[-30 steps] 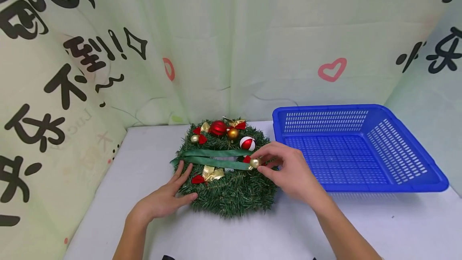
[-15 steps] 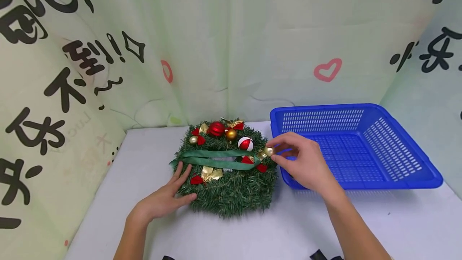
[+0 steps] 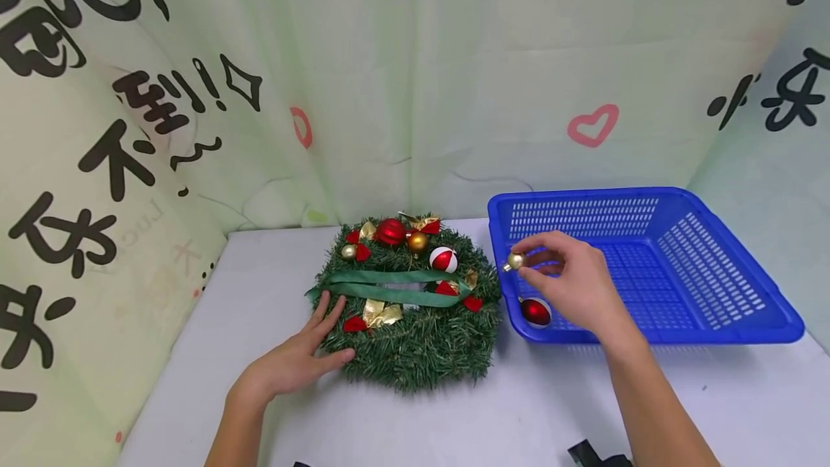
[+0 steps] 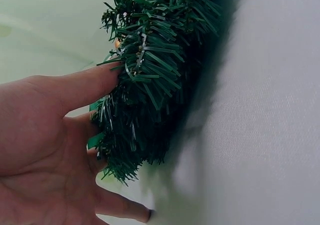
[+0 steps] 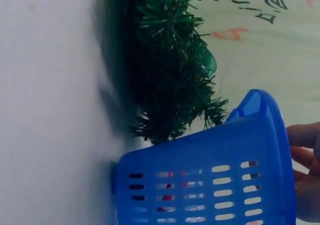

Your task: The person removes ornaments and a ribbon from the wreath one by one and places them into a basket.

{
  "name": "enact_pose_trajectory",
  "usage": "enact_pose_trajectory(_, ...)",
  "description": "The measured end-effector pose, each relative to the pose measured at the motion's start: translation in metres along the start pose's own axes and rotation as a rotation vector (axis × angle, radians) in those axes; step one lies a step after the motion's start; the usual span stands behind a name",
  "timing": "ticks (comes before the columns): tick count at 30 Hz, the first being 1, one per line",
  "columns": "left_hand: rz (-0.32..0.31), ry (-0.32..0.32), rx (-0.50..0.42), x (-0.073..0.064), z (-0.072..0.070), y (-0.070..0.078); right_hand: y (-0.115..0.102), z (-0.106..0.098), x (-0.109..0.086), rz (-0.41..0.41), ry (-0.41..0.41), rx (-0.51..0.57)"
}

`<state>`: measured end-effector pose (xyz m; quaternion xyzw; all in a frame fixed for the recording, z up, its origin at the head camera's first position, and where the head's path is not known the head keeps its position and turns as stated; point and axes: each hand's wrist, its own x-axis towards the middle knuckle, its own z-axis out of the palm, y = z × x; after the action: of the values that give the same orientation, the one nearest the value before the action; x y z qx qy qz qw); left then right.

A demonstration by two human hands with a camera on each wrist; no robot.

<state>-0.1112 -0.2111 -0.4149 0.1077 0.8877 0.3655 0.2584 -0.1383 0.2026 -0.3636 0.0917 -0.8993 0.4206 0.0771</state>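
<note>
A green Christmas wreath [image 3: 415, 355] lies on the table, crossed by a green ribbon [image 3: 395, 297]. My left hand [image 3: 292, 362] rests on its left side, fingers spread and fairly straight; in the left wrist view the thumb presses the wreath's needles [image 4: 150, 70]. Over the near left part of the blue basket [image 3: 583, 194], my right hand [image 3: 573, 283] pinches a small gold bauble [image 3: 516, 261] between thumb and fingertips. Below it, a red-and-white bauble [image 3: 535, 313] lies inside. The basket wall hides much of the right hand [image 5: 306, 160] in the right wrist view.
The wreath's upper part carries a red bauble [image 3: 391, 232], an orange-gold bauble [image 3: 417, 241], a red-and-white ball [image 3: 444, 259] and a small gold ball [image 3: 349, 251]. Gold bows [image 3: 382, 313] with red pieces sit around it. A printed curtain [image 3: 363, 92] hangs behind the table.
My right hand has lifted the gold bauble off the wreath's right side and carried it right, over the basket. The red-and-white bauble in the basket has come into view. My left hand stays put.
</note>
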Motion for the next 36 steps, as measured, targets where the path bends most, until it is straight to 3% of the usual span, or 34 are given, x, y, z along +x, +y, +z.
enact_pose_trajectory(19, 0.002, 0.005, 0.014, 0.0, 0.0, -0.001, 0.021, -0.004, 0.006, 0.165, -0.129, -0.162)
enact_pose_trajectory(36, 0.0, -0.001, 0.015, 0.001, 0.0, 0.0, 0.036, 0.001, 0.009, 0.171, -0.175, -0.192)
